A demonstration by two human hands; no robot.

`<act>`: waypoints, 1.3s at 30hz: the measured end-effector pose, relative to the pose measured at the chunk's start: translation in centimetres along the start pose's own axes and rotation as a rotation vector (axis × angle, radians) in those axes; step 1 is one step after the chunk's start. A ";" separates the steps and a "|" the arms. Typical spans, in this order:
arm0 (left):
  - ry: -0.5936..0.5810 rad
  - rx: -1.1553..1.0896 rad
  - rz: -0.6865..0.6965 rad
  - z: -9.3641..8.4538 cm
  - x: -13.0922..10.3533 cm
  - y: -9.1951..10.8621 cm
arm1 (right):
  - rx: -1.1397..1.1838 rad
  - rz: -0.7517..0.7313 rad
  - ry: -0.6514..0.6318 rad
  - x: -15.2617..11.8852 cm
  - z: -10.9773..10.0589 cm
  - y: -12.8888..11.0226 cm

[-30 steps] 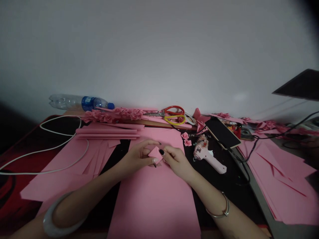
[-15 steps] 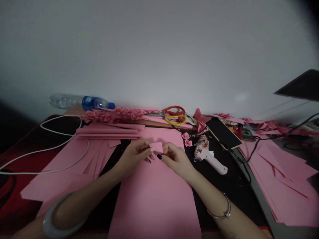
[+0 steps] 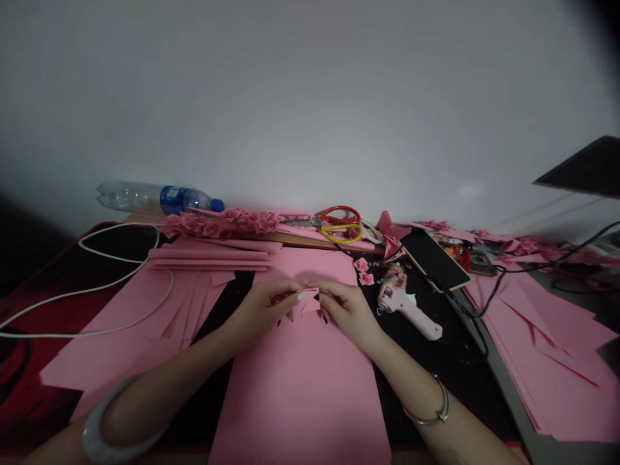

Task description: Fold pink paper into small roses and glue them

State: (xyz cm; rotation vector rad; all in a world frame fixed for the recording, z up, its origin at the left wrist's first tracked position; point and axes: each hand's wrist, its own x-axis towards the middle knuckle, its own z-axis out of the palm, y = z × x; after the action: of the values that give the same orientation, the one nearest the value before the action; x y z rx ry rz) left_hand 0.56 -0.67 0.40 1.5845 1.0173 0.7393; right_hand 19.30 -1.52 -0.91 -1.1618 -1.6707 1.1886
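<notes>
Between my two hands is a small folded piece of pink paper (image 3: 309,301). My left hand (image 3: 264,307) pinches its left side, thumb and fingers together. From the right, my right hand (image 3: 346,313) closes its fingertips on the other edge; dark nail polish shows there. Under both hands lies a long pink sheet (image 3: 305,387) on the black mat. To the right of my right hand rest two small pink paper roses (image 3: 366,278) and a pale pink glue gun (image 3: 409,307).
Rolled pink paper (image 3: 210,255) and loose sheets lie left, crossed by a white cable (image 3: 97,294). Along the wall are a plastic bottle (image 3: 138,197), a row of paper roses (image 3: 217,223) and scissors (image 3: 341,232). Rightward are a phone (image 3: 436,258), black cables and a paper stack (image 3: 557,361).
The small pink paper has tilted and sits slightly lower, its upper edge now folded over. The fingers of both hands have shifted around it, the right thumb moving off its front.
</notes>
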 end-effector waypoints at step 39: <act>0.088 -0.048 -0.001 0.7 0.0 -0.4 | -0.131 -0.107 0.201 -0.1 0.9 -0.6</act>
State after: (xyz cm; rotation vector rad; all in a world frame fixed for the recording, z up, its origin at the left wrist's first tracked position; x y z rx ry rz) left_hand 1.10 -1.01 -0.12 1.5211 1.0559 0.8329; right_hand 18.38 -1.98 -0.55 -1.2133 -1.6533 0.8772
